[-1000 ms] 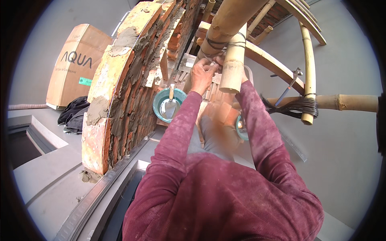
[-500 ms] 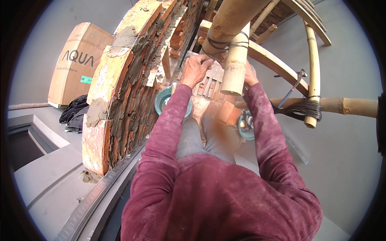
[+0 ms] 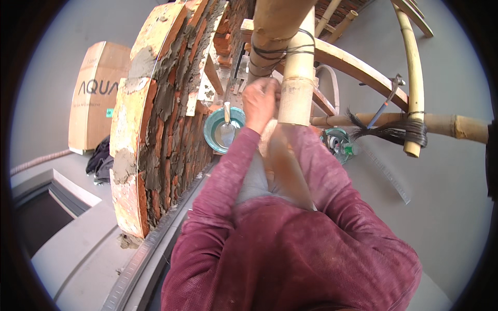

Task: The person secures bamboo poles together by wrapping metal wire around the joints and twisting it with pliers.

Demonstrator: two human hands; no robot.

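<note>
Head view: Hands at Work Behind a Bamboo Joint

A person in dusty maroon sleeves reaches forward to a lashed bamboo joint. The left hand (image 3: 259, 106) is raised beside the short bamboo pole (image 3: 296, 101), its fingers bent and bunched just below the dark lashing (image 3: 270, 54); whether they are clamped on anything cannot be told. The right forearm (image 3: 316, 155) runs up behind the short pole, which hides most or all of the right hand, so its state cannot be told.

The short pole hangs at the upper center, its cut end toward the viewer, close against a thick bamboo pole (image 3: 275, 28). Dark strands loop around the thick pole and cross the short one.

Near the left forearm, a trowel (image 3: 227, 136) sits in a teal basin (image 3: 209, 132), handle up. Farther left rises a rough brick wall (image 3: 168, 124), gray mortar bulging from its joints, with a cardboard box (image 3: 93, 103) beyond it. To the right, a bundle of black strands (image 3: 389, 129) lies along a horizontal bamboo pole (image 3: 443, 126), near a blue-handled tool (image 3: 377, 115). A brown blur partly covers the person's lap.
</note>
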